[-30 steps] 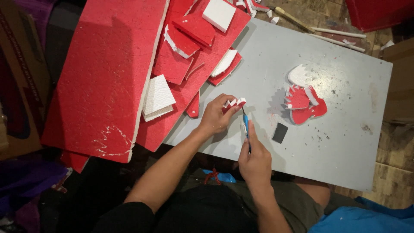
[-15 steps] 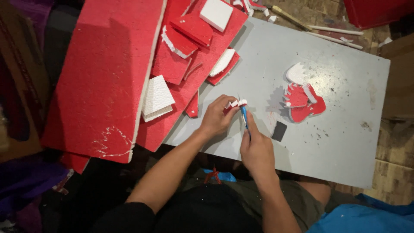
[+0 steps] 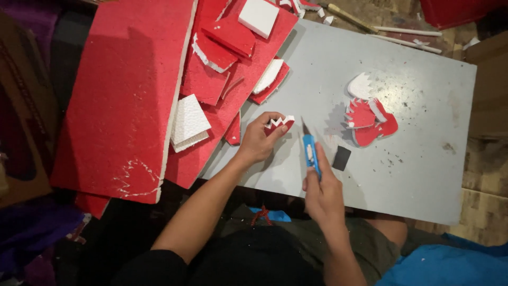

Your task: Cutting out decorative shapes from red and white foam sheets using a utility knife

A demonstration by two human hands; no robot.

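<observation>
My left hand (image 3: 257, 139) grips a small red and white foam piece (image 3: 280, 123) with a zigzag-cut edge, held just above the grey board (image 3: 423, 159). My right hand (image 3: 321, 189) holds a blue utility knife (image 3: 310, 150) with its blade pointing up and away, a short gap to the right of the foam piece. Further right on the board lie several cut red and white foam shapes (image 3: 368, 114).
A large red foam sheet (image 3: 127, 95) with stacked red and white foam offcuts (image 3: 227, 47) covers the left. A small black rectangle (image 3: 341, 158) lies by the knife. Thin sticks (image 3: 407, 32) rest at the board's far edge. Blue cloth (image 3: 444, 265) lies bottom right.
The knife blade was against the foam piece; now my right hand has drawn back toward me and rightward, leaving a gap. My left hand still holds the piece.
</observation>
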